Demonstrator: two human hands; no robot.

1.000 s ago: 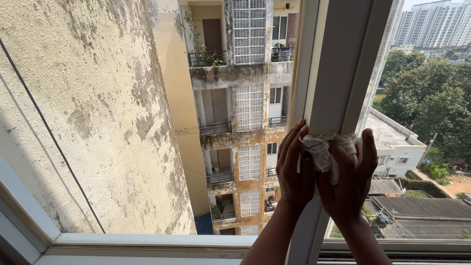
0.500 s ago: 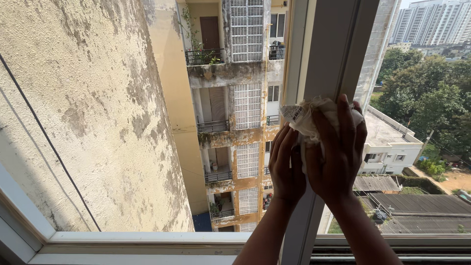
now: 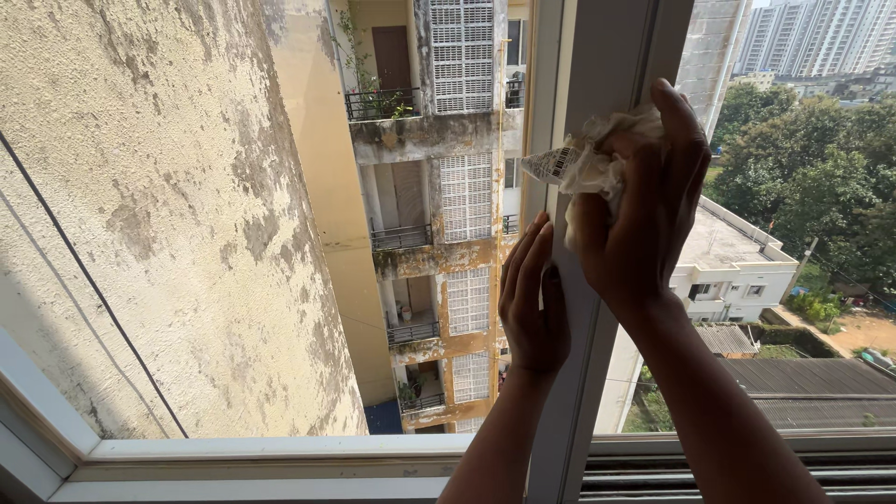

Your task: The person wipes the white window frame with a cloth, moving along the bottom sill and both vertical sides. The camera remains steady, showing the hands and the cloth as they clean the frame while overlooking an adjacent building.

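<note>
My right hand [image 3: 644,215] is closed around a crumpled white cloth [image 3: 588,163] and presses it against the upright white window frame post [image 3: 597,56], high on the post. Just below it, my left hand [image 3: 532,299] lies flat with fingers together against the left side of the same post, holding nothing.
The white window sill [image 3: 280,457] runs along the bottom, with a sliding track [image 3: 747,471] at the lower right. A stained plaster wall [image 3: 159,205] fills the left outside. Beyond are a weathered apartment block [image 3: 448,187], low roofs [image 3: 821,392] and trees [image 3: 821,177].
My right hand has slid the cloth upward along the window post. My left hand stayed flat against the post, a little lower relative to the right hand.
</note>
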